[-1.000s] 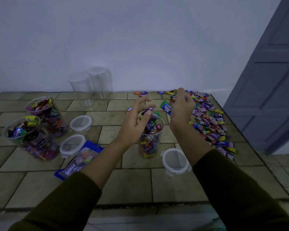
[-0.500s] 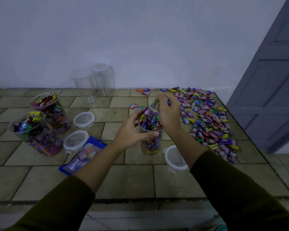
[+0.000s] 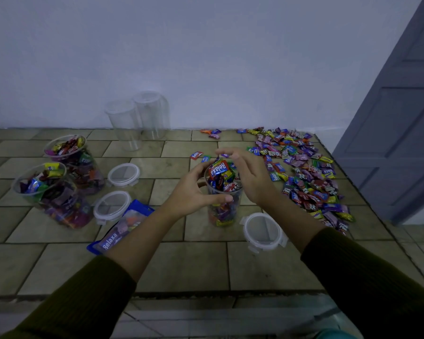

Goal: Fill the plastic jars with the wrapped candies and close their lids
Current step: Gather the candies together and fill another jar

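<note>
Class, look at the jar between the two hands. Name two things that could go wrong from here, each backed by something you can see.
1. The candies heap above the rim of the middle jar, so the lid lying beside it may not seat, or pieces may spill when it is pressed on.
2. The loose candy pile reaches close to the right edge of the tiled counter; the right hand scooping from it could push some off.

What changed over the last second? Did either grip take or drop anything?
The right grip brought candies from the pile to the middle jar, released them, and is now open. The left grip closed round the jar's rim. Lids, other jars and the pile stayed put.
</note>
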